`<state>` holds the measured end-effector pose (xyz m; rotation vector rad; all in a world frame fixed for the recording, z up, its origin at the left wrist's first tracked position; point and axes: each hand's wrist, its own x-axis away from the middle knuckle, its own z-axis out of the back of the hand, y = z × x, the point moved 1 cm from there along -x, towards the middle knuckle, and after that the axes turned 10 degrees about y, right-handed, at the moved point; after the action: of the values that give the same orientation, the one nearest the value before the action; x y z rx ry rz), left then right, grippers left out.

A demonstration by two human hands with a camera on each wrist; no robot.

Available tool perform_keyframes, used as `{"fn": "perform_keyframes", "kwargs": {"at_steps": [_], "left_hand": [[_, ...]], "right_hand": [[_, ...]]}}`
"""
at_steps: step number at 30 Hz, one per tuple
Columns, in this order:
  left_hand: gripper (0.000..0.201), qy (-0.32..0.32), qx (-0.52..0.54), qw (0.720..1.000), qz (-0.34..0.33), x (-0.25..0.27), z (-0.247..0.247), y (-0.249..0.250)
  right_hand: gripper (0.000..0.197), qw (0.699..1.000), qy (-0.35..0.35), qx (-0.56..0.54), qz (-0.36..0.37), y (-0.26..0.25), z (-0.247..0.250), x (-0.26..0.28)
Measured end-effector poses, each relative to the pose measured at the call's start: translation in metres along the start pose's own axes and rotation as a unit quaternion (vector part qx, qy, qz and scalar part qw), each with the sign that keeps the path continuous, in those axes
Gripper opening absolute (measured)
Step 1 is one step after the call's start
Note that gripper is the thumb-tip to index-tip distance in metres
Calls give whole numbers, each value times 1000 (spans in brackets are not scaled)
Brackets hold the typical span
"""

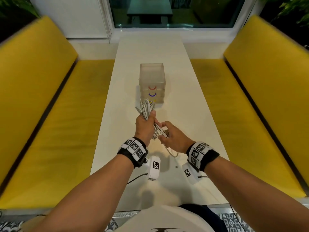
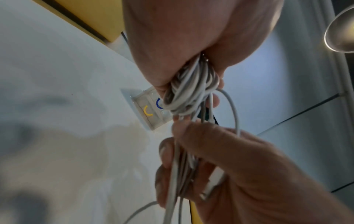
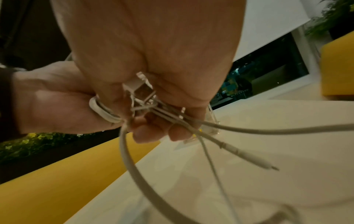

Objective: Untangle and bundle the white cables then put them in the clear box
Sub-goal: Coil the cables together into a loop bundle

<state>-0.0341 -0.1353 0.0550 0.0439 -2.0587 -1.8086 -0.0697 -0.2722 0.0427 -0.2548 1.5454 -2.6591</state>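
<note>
Head view shows both hands raised over a long white table (image 1: 150, 52), working one bundle of white cables (image 1: 147, 108). The left hand (image 1: 144, 127) has its fingers wrapped tight round the middle of the bundle, whose looped end fans out above the fist toward the clear box (image 1: 152, 76). A metal plug (image 1: 137, 108) sticks out at the bundle's left side. The right hand (image 1: 173, 138) sits just beside the left, its fingers curled round the lower strands; a loose loop of cable (image 1: 172, 152) hangs below it toward the tabletop.

The clear box stands upright on the table beyond the hands, apart from them. Its near face carries curved marks in red (image 1: 152, 88), purple (image 1: 152, 94) and yellow, the yellow one partly hidden behind the cable loops.

From the left wrist, the coiled strands (image 2: 188, 92) emerge from under the left palm (image 2: 191, 37), and the right-hand fingers (image 2: 191, 136) close round the strands lower down, with a white connector (image 2: 212, 186) lying against them.

From the right wrist, the right hand (image 3: 153, 60) clamps several strands together with a clear connector (image 3: 139, 87); a jack plug end (image 3: 268, 166) and a thicker flat cable (image 3: 130, 163) dangle free over the table. The left hand (image 3: 57, 103) appears at the left with cable looped against its fingers.

Yellow cushioned benches (image 1: 41, 97) flank the table on both sides, and a dark window (image 1: 175, 12) lies past its far end.
</note>
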Motion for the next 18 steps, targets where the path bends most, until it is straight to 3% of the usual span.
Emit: {"fn": "perform_keyframes", "kwargs": {"at_steps": [2,5,7,11,15,16,18], "left_hand": [[32,9,3,1000,-15,3,-2,3],[22,34,44,998,-15,5,-6,15],[25,60,57,996,-14,1,-8,22],[28,88,55,994,-23,-2,-6,20],[28,107,59,992,-33,-3,-4,19],[29,112,63,991,-35,-4,-2,20],[30,122,65,989,-45,-6,1,24]], "right_hand": [[36,996,-29,87,-16,3,2,-7],[16,966,-61,252,-18,12,1,-10],[10,964,-43,261,-38,16,2,-7],[26,970,-23,239,-49,22,7,-4],[66,959,-52,260,-96,16,15,2],[69,958,-45,261,-112,12,20,3],[47,960,19,249,-130,0,32,5]]}}
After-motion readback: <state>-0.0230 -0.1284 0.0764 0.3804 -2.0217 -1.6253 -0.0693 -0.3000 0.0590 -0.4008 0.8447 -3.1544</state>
